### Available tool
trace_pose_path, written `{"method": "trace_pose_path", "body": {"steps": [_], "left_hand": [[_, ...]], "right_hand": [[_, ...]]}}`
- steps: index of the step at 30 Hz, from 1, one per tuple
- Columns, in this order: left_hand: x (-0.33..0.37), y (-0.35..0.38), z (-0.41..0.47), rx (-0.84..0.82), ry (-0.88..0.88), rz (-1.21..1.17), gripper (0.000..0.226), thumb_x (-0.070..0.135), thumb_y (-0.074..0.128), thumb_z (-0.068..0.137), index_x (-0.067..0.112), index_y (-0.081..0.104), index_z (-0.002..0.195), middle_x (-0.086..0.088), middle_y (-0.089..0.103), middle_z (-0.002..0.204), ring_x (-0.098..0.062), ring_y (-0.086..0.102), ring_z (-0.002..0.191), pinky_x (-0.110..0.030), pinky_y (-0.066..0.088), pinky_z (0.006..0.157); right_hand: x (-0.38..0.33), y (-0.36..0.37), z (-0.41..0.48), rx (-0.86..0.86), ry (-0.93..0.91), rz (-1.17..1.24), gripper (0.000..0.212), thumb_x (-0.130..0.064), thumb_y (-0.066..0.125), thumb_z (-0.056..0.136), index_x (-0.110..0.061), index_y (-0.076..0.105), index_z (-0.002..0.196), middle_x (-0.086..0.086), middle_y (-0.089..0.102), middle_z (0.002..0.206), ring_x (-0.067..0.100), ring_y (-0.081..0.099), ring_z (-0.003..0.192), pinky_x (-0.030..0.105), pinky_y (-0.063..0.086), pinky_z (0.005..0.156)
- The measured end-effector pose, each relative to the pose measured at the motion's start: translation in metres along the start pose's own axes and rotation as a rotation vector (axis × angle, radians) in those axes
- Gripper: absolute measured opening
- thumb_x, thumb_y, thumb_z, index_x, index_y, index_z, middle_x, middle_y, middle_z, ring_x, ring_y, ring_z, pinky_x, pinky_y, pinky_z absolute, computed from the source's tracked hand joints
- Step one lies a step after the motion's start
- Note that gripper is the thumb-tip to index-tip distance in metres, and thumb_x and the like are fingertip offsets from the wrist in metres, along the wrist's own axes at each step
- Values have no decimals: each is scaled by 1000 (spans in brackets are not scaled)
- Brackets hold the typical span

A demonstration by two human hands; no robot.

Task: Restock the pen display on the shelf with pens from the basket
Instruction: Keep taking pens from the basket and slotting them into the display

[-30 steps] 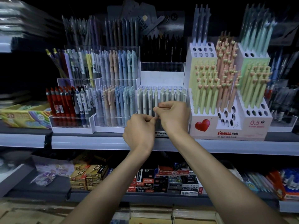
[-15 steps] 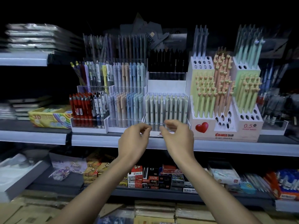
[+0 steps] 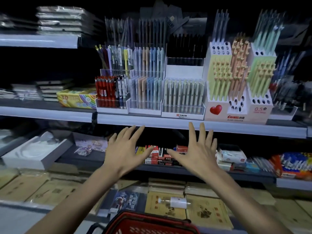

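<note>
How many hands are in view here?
2: the left hand and the right hand, side by side just below the front of the shelf, fingers spread, holding nothing. Both show fully; no other hand appears.

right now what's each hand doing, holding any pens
Left hand: open, fingers spread, holds nothing.
Right hand: open, fingers spread, holds nothing.
</note>
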State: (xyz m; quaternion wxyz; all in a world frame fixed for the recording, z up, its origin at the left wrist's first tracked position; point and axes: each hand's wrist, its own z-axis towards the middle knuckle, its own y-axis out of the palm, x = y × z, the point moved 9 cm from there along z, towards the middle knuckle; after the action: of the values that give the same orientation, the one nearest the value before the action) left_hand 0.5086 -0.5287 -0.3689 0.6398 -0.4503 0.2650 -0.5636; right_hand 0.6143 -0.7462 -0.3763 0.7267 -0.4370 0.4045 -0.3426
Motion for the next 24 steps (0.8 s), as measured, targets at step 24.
{"method": "trace_pose_path", "body": {"steps": [24], "left_hand": [[-59,255,-215,-587,-153,-17,96,87,24,83,37,18,164,-3,32,167,-28,28,154,-51,28,122]], "right_hand": [[57,282,-175,-560,37,-22,128,-93,50,73,-33,-28,157,8,-28,167,38,-28,153,58,-9,125]]}}
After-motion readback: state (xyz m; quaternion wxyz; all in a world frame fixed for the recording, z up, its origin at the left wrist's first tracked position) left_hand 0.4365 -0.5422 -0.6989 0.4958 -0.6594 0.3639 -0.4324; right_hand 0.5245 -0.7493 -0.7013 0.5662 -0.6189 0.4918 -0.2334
